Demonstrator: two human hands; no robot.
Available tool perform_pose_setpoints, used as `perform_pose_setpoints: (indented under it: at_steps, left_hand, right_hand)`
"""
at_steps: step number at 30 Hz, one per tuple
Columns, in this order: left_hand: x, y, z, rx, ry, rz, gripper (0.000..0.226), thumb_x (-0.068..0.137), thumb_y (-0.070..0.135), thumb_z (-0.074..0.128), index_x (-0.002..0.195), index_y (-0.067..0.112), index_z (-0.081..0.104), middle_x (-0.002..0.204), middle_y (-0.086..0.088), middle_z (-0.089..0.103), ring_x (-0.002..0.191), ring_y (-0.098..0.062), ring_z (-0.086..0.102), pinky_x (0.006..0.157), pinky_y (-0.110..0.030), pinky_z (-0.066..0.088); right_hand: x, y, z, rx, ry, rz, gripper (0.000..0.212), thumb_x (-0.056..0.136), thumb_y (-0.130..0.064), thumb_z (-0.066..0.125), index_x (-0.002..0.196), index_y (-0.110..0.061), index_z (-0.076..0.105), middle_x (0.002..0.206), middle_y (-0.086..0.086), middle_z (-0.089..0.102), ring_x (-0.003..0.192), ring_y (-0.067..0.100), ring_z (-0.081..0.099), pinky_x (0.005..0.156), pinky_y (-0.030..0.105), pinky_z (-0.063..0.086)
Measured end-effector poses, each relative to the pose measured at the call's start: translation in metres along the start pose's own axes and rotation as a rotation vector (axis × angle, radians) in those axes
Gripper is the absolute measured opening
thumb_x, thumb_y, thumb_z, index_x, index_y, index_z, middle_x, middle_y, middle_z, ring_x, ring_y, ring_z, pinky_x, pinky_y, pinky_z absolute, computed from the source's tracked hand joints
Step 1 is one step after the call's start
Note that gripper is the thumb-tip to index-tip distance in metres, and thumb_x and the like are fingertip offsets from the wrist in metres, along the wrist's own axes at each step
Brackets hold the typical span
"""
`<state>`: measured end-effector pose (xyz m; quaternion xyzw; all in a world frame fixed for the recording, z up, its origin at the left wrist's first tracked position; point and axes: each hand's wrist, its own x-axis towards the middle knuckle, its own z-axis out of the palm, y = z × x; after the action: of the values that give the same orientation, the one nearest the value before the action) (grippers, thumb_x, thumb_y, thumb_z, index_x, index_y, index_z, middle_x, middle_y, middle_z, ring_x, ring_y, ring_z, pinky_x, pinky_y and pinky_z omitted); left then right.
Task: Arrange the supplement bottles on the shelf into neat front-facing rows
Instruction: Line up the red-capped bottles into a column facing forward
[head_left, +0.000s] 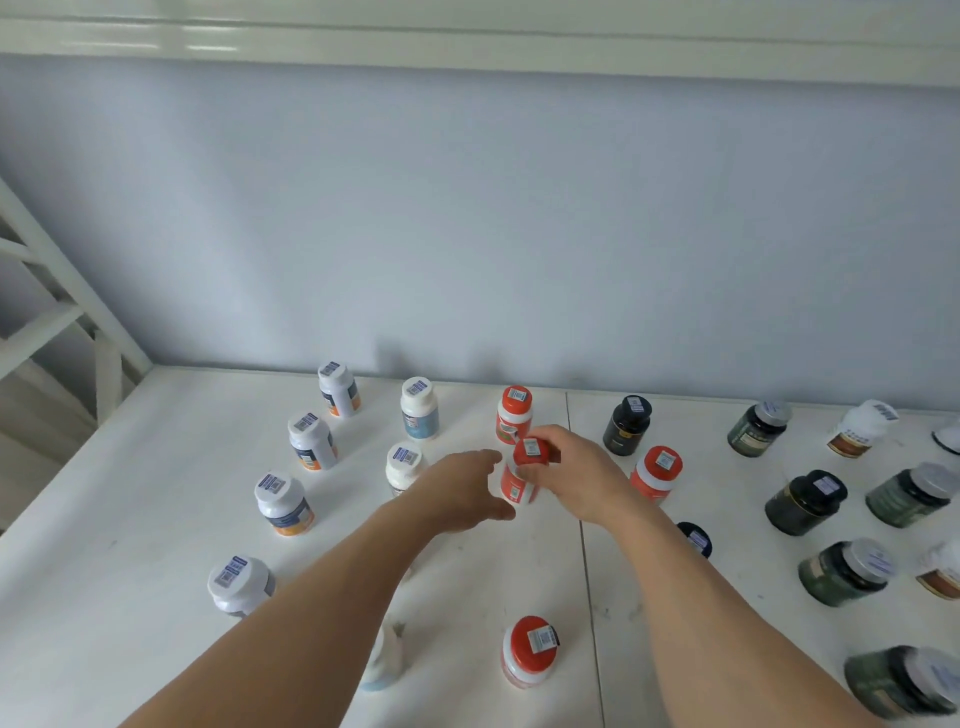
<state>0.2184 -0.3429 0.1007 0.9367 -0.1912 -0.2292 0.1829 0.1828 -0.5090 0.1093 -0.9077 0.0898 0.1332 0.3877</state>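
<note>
A: Head view. Count on the shelf (156, 467)?

B: Four white-capped bottles with orange-banded labels in a diagonal column at left, back one (338, 389), front one (240, 584). Two white bottles with blue labels, (420, 408) and (404, 466). Red-capped: four — back (514, 413), right (657, 473), front (531, 649), plus the held red-capped bottle (522, 473). Black bottles: three, (627, 425), (805, 501), and one mostly behind the right forearm (696, 538). Dark green jars: four that I can count, e.g. (758, 428).

A: Hands?

B: Right hand (576, 475) clamped on the held red-capped bottle, fingers over the cap; bottle tilted, near the shelf's middle just in front of the back red one. Left hand (460, 493) spread, fingers apart, just beside that bottle's left; can't tell if touching.

A: Hidden or cut off?

B: A pale bottle (382, 665) under the left forearm, mostly covered. Right edge clips a few brown-label jars, e.g. (862, 428). Right side is motion-blurred, labels unreadable.

A: Edges, room?

B: Back wall (467, 234) close behind the back row. Shelf seam (584, 545) runs front to back under the right hand. White frame (78, 312) at left. Bare shelf left of the white column and between the front red bottle and the hands.
</note>
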Motion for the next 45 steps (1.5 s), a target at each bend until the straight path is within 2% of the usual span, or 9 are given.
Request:
perform_pose_setpoints:
  at_steps: [5, 10, 14, 24, 26, 30, 34, 38, 45]
  left_hand:
    - [0.002, 0.002, -0.003, -0.2, -0.038, -0.003, 0.05, 0.081, 0.036, 0.072, 0.127, 0.022, 0.057, 0.125, 0.005, 0.062, 0.111, -0.016, 0.058, 0.097, -0.03, 0.048]
    - [0.003, 0.002, -0.011, -0.294, -0.037, 0.016, 0.032, 0.083, 0.033, 0.07, 0.112, 0.019, 0.066, 0.109, 0.003, 0.068, 0.099, -0.018, 0.063, 0.093, -0.036, 0.051]
    - [0.001, 0.002, -0.015, -0.342, -0.064, 0.056, 0.028, 0.086, 0.031, 0.068, 0.11, 0.016, 0.066, 0.108, 0.001, 0.069, 0.099, -0.018, 0.063, 0.092, -0.031, 0.05]
    - [0.004, -0.002, -0.02, -0.384, -0.092, 0.094, 0.031, 0.086, 0.031, 0.069, 0.113, 0.018, 0.067, 0.111, 0.001, 0.07, 0.103, -0.019, 0.064, 0.097, -0.035, 0.049]
    - [0.005, -0.002, -0.019, -0.295, -0.089, 0.1, 0.037, 0.086, 0.034, 0.068, 0.119, 0.018, 0.064, 0.117, 0.001, 0.068, 0.106, -0.019, 0.063, 0.098, -0.033, 0.048]
    - [0.011, -0.004, -0.018, 0.138, 0.011, 0.139, 0.054, 0.089, 0.036, 0.064, 0.138, 0.019, 0.048, 0.136, 0.0, 0.056, 0.121, -0.02, 0.055, 0.102, -0.032, 0.044]
    - [0.016, -0.005, -0.013, 0.384, 0.084, 0.205, 0.045, 0.092, 0.033, 0.059, 0.134, 0.019, 0.05, 0.129, -0.002, 0.059, 0.113, -0.022, 0.059, 0.091, -0.035, 0.052]
    - [0.019, -0.004, -0.009, 0.426, 0.09, 0.218, 0.041, 0.092, 0.031, 0.06, 0.13, 0.019, 0.052, 0.125, -0.002, 0.061, 0.108, -0.022, 0.061, 0.087, -0.038, 0.055]
    - [0.02, 0.0, -0.012, 0.413, 0.083, 0.181, 0.049, 0.094, 0.03, 0.059, 0.14, 0.019, 0.045, 0.135, -0.002, 0.056, 0.118, -0.023, 0.057, 0.095, -0.036, 0.051]
  right_hand:
    - [-0.002, -0.005, -0.012, 0.048, 0.003, -0.051, 0.055, 0.087, -0.039, 0.068, 0.137, -0.028, 0.047, 0.133, -0.009, 0.057, 0.12, 0.015, 0.055, 0.103, 0.034, 0.043]
    - [-0.002, -0.01, -0.014, 0.069, 0.08, -0.061, 0.053, 0.083, -0.045, 0.07, 0.131, -0.027, 0.054, 0.126, -0.009, 0.062, 0.112, 0.014, 0.059, 0.099, 0.038, 0.049]
    - [-0.003, -0.016, -0.015, 0.038, 0.131, -0.062, 0.053, 0.083, -0.051, 0.068, 0.128, -0.025, 0.057, 0.123, -0.007, 0.063, 0.11, 0.015, 0.06, 0.097, 0.039, 0.05]
    - [-0.001, -0.019, -0.015, 0.031, 0.152, -0.04, 0.051, 0.085, -0.05, 0.066, 0.127, -0.023, 0.058, 0.124, -0.005, 0.064, 0.109, 0.016, 0.061, 0.096, 0.04, 0.051]
    - [-0.001, -0.018, -0.014, 0.034, 0.143, -0.034, 0.051, 0.085, -0.05, 0.066, 0.128, -0.025, 0.058, 0.125, -0.006, 0.064, 0.111, 0.016, 0.061, 0.098, 0.041, 0.05]
    - [0.001, -0.011, -0.007, 0.05, 0.091, -0.005, 0.054, 0.084, -0.042, 0.07, 0.133, -0.025, 0.053, 0.131, -0.007, 0.06, 0.119, 0.017, 0.058, 0.104, 0.043, 0.045]
    - [0.001, -0.003, 0.004, 0.06, 0.058, 0.022, 0.055, 0.084, -0.041, 0.071, 0.134, -0.026, 0.052, 0.132, -0.007, 0.059, 0.118, 0.017, 0.058, 0.105, 0.042, 0.044]
    - [-0.001, 0.005, 0.014, 0.055, 0.021, 0.044, 0.056, 0.084, -0.042, 0.071, 0.134, -0.027, 0.049, 0.134, -0.007, 0.057, 0.121, 0.018, 0.056, 0.107, 0.043, 0.042]
    - [0.001, 0.009, 0.012, 0.068, -0.055, 0.03, 0.062, 0.086, -0.03, 0.071, 0.141, -0.027, 0.041, 0.141, -0.005, 0.051, 0.128, 0.019, 0.05, 0.11, 0.042, 0.036]
